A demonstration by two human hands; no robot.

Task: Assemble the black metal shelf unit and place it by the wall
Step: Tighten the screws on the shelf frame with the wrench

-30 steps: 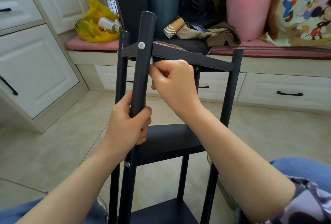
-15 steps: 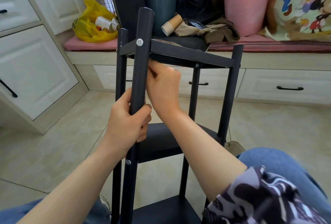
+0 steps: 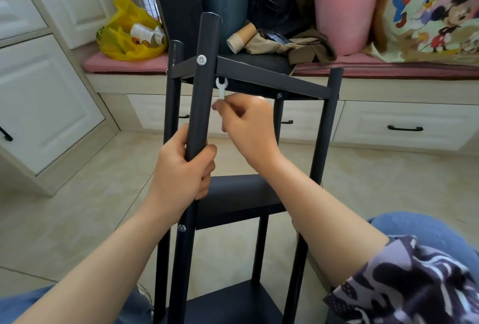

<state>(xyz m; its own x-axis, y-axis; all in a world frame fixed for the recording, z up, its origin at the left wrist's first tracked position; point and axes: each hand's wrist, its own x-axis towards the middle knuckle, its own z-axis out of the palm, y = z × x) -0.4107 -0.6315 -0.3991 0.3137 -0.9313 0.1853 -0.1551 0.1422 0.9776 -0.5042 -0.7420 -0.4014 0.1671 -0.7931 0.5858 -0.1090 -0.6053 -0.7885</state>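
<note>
Shelf unit [image 3: 272, 81] in left hand [image 3: 181, 168], right hand [image 3: 248, 124] pinching probable wrench [image 3: 222, 87]

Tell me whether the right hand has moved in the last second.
Yes. The right hand has dropped below the top shelf, which it touched before; the white wrench now shows between them.

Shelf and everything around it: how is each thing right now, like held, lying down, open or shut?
black shelf unit: upright, shelves fastened on
near post: held
left hand: grips the near post
white wrench: forked end up, under the top shelf
right hand: fingers pinch the white wrench
paper cups: stacked, lying sideways
pink bucket: upright, papers sticking out
drawers: shut
</note>
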